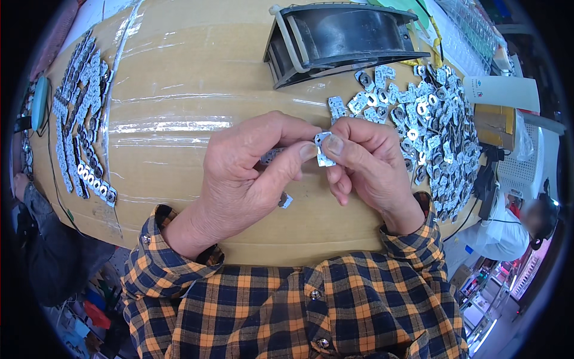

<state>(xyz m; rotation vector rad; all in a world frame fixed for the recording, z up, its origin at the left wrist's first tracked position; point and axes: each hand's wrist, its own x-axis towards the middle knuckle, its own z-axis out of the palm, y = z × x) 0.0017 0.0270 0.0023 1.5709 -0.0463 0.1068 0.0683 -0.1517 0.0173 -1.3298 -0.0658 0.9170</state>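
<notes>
Between my two hands, over the middle of the table, is a small silvery metal plate (323, 157) with cut-outs. My left hand (254, 161) pinches its left edge with thumb and forefinger. Thumb and fingers of my right hand (368, 161) close on its upper right side. Another small metal part (272, 155) shows partly behind the left hand's fingers; whether they hold it I cannot tell. A further little part (286, 200) lies on the table just below the left hand. To the right spreads a large heap of similar metal parts (439, 143).
Rows of joined metal parts (81, 119) lie at the left. A black box fan (347, 39) stands at the back. A white container (502, 93) and a perforated white basket (520, 158) are beyond the heap. Other people (508, 224) are at the right and left edges. Brown cardboard (173, 90) covers the table.
</notes>
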